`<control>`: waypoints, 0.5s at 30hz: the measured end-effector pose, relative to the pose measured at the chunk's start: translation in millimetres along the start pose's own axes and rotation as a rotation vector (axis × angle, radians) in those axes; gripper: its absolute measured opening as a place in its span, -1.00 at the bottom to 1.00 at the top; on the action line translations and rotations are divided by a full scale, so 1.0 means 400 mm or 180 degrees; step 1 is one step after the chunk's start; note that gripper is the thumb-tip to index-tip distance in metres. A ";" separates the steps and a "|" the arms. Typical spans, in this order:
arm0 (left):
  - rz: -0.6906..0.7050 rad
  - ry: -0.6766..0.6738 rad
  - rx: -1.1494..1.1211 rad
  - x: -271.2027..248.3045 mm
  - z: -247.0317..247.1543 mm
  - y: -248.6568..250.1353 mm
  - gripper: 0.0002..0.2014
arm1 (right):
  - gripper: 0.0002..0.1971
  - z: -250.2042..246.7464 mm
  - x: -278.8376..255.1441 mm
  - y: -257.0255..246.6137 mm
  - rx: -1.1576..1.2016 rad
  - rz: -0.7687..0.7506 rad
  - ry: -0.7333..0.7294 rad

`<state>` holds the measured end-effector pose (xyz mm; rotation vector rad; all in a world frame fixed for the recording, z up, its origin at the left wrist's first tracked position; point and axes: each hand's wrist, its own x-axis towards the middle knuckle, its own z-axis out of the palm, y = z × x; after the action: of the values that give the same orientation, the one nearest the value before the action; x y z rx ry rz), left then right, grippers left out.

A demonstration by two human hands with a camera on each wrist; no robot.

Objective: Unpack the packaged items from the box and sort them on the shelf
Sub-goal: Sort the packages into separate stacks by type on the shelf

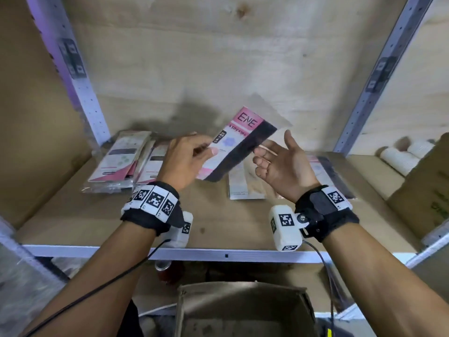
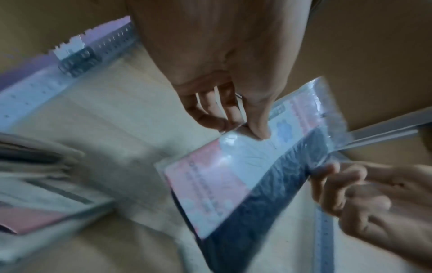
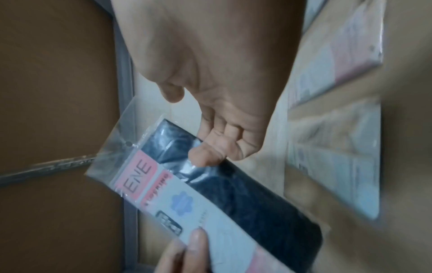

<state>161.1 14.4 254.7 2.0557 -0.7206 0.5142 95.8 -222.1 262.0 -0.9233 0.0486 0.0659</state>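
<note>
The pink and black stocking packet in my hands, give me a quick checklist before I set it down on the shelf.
1. Grip: left hand pinches the pink-and-black ENE stocking packet in clear plastic between thumb and fingers: ok.
2. Right hand: palm open, fingertips just touching the packet's dark edge, not gripping: ok.
3. Packet clear of the wooden shelf board: held above it, tilted: ok.
4. Sorting spots: a pile of pink-and-white packets at left, flat beige packets at centre: ok.
5. Matching pile for the black colour: a dark packet lies behind the right wrist, blurred: cannot tell.
6. Cardboard box below: its inside is dim: cannot tell.
</note>
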 end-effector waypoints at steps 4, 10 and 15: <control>-0.0250 -0.0303 -0.0808 0.002 0.079 0.045 -0.88 | -0.77 -0.066 -0.044 0.004 -0.1188 -0.0356 0.0350; -0.1280 -0.0708 -0.1637 -0.016 0.187 0.052 -0.76 | -0.67 -0.124 -0.059 0.055 -0.1772 -0.0186 0.0214; -0.1612 -0.0449 -0.1546 0.013 0.199 0.015 -0.73 | -0.65 -0.162 -0.070 0.043 -0.1658 0.0422 -0.0219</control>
<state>168.1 -56.6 219.0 1.7275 -0.3330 -0.0923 65.5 -264.3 211.3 -1.4371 0.0287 0.2417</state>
